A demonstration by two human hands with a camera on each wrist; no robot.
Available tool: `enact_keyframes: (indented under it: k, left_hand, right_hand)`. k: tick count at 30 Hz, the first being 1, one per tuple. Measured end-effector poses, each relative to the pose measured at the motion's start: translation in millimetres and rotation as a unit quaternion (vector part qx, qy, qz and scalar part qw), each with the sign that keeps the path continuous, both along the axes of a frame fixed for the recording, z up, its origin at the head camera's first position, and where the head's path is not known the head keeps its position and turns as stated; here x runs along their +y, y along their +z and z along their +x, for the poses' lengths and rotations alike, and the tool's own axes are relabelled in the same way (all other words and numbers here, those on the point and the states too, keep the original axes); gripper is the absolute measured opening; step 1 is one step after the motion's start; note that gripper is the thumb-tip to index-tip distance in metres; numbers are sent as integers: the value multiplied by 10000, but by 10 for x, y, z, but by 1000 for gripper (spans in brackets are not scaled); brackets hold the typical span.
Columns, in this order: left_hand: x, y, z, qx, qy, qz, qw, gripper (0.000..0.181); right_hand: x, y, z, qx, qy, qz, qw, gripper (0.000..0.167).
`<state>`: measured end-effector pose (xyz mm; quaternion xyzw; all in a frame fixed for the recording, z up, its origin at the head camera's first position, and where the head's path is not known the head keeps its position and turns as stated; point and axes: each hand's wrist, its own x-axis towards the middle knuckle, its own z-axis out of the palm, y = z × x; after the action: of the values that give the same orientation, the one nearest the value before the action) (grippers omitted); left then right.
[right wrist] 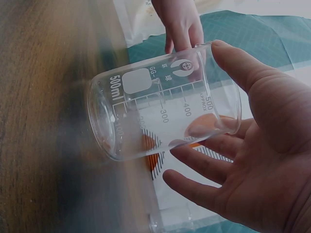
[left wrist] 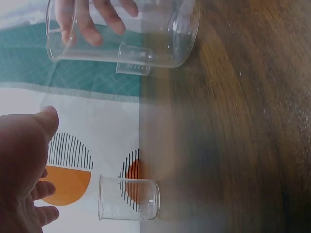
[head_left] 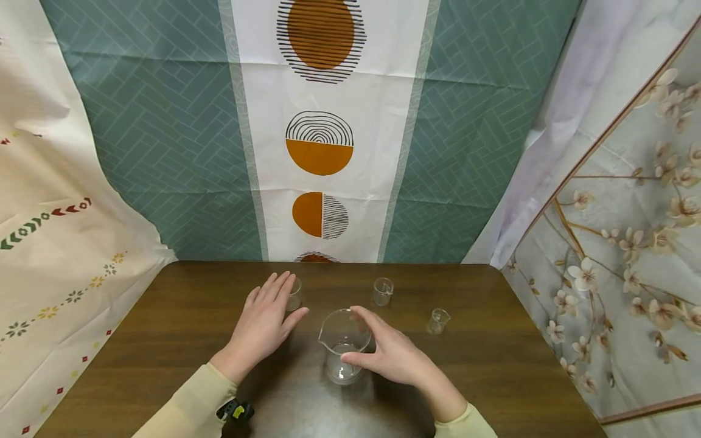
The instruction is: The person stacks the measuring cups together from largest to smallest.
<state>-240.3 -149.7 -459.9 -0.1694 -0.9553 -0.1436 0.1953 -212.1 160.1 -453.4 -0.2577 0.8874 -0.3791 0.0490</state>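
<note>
A large clear glass beaker point(right wrist: 146, 107), marked 500ml, stands upright on the brown table. My right hand point(head_left: 397, 356) spans its upper part, thumb on one side of the rim and fingers round the other, as the right wrist view shows. To the left, my left hand point(head_left: 260, 331) hovers over the table with fingers extended and holds nothing. A small clear beaker point(left wrist: 129, 199) stands just beyond it, partly covered by its fingers in the head view; hand and glass look apart in the left wrist view.
Two more small glass beakers stand on the table: a beaker point(head_left: 383, 292) at the back right of centre, and a smaller beaker point(head_left: 439, 320) farther right. A patterned curtain point(head_left: 181, 152) hangs behind the table point(head_left: 493, 377), with floral cloth point(head_left: 630, 255) along the right.
</note>
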Motion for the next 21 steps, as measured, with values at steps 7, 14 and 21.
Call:
enact_keyframes:
  k: [7, 14, 21]
  left_hand:
    - [-11, -14, -62, -1, 48, -5, 10000, 83]
    - [-27, -22, -95, 33, 96, -16, 9999, 83]
    - [-12, -29, -106, 36, 120, -52, 9999, 82]
  right_hand:
    - [-12, -2, -15, 31, -32, 34, 10000, 90]
    - [-21, -7, -29, 81, -23, 57, 9999, 90]
    - [-9, -20, -3, 105, -43, 68, 9999, 91]
